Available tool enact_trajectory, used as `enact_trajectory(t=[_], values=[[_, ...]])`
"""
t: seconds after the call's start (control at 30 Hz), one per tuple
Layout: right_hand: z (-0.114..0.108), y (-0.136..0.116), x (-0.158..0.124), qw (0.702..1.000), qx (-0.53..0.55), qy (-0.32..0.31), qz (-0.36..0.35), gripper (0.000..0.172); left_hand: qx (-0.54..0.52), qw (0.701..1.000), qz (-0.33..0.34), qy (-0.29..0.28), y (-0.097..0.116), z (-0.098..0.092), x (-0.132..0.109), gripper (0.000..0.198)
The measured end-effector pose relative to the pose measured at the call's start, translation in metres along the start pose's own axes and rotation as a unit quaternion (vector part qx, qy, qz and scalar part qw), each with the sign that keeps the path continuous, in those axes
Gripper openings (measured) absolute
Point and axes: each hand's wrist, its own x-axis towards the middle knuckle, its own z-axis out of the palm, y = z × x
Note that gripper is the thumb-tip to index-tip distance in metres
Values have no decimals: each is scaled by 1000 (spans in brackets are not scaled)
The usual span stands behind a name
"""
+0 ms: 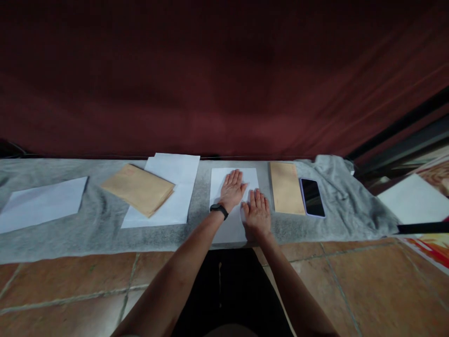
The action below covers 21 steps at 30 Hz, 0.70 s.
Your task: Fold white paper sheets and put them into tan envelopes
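A white sheet of paper lies in front of me on a grey cloth. My left hand, with a black band on its wrist, rests flat on the upper part of the sheet, fingers stretched out. Lower and to the right, my right hand lies palm down with its fingers extended, across the sheet's right edge. Neither hand grips anything. To the right of the paper is a brown envelope, with a smartphone close against its right side.
Left of me, several brown envelopes lie on white paper sheets. Another white sheet is at the far left. The grey cloth covers a narrow surface before a dark red curtain. Tiled floor lies below.
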Motion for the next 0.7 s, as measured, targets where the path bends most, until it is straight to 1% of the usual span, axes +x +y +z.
enact_trajectory(t=[0.23,0.47,0.53,0.6,0.63,0.7], values=[[0,1,0,1000,5,-7,4,59,14,997,-72,10,-33,-8,1,63],[0,0,0,1000,1,-18,10,60,46,991,-120,33,-60,-21,-15,61],[1,2,1,1000,5,-15,10,59,47,990,-130,39,-63,-25,-24,60],[0,4,2,1000,15,-14,11,56,42,989,-133,49,-59,-29,-37,60],[0,4,3,1000,22,-14,11,54,39,990,-126,55,-55,-30,-46,59],[-2,3,6,999,42,-23,-4,52,26,995,-78,54,-44,-32,-65,59]])
